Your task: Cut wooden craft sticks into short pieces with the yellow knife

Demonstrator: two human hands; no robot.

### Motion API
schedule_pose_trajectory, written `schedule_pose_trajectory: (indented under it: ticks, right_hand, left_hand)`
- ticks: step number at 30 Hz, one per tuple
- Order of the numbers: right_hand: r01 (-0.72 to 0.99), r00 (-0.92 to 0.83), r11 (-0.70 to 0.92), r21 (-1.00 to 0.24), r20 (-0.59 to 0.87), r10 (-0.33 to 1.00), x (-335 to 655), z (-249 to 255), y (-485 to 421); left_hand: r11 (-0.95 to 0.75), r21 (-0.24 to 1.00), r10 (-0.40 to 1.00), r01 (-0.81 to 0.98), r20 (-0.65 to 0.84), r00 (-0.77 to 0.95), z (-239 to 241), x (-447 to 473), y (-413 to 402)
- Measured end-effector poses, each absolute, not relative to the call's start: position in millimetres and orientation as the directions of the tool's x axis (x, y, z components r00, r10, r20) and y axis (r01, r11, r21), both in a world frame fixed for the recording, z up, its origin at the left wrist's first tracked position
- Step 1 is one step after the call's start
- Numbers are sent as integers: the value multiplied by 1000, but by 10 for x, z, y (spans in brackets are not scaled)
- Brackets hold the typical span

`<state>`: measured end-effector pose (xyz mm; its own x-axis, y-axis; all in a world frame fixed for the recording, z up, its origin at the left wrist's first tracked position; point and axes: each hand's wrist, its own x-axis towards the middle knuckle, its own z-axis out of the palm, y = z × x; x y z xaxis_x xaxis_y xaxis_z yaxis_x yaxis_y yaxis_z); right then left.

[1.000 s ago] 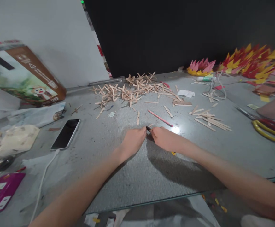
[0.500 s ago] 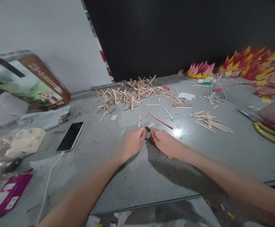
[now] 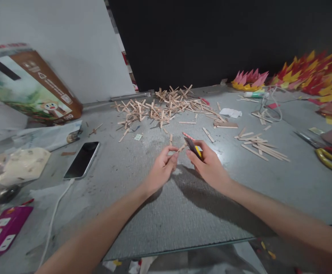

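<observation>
Above the middle of the grey table, my left hand pinches a short wooden stick between thumb and fingertips. My right hand is closed around a black and yellow utility knife, tilted with its dark end towards the stick. The knife's tip and the stick's end are close together; I cannot tell whether they touch. A red-and-white striped rod lies partly hidden behind the knife. One loose flat stick lies just beyond my left fingers.
A heap of crossed wooden sticks lies at the back, with more loose sticks at right. Yellow-handled scissors are far right. At left are a phone on a white cable and a printed bag. Paper crowns stand behind.
My hands have moved apart slightly, and the right one has turned the knife upright. The stick in my left hand now shows. The view has shifted a little.
</observation>
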<state>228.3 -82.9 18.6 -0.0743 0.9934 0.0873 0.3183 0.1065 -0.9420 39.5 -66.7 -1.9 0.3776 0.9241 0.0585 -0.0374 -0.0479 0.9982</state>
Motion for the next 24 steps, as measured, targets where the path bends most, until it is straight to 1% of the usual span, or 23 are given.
schedule_pose_trajectory:
  ticks: [4,10,13,15,17,20,22,24]
  right_hand:
    - [288,-26,90,-953,86,996,2282,210,-798]
    - [110,20,36,-993,38,999,2243,220,-803]
    - [67,14,28,-997,29,999,2233,211,-795]
    - [55,4,37,-998,37,999,2237,198,-787]
    - [56,-10,59,-997,59,998,2248,178,-781]
    - [120,-20,104,-987,102,995,2285,141,-778]
    - [241,-16,174,-955,175,984,2326,115,-774]
    - [377,-43,284,-882,289,956,2380,85,-760]
  left_hand:
    - [-48,996,901,-73,74,427,-49,414,-716]
    - [-22,987,905,-158,87,417,-59,423,-712]
    - [-5,983,909,-185,82,410,-34,432,-708]
    - [70,971,906,-231,34,421,-8,438,-705]
    - [203,939,876,-277,-47,481,25,441,-699]
    - [373,885,788,-280,-143,598,79,428,-686]
    - [414,862,762,-293,-152,630,100,409,-674]
    - [415,846,769,-333,-131,625,92,392,-657]
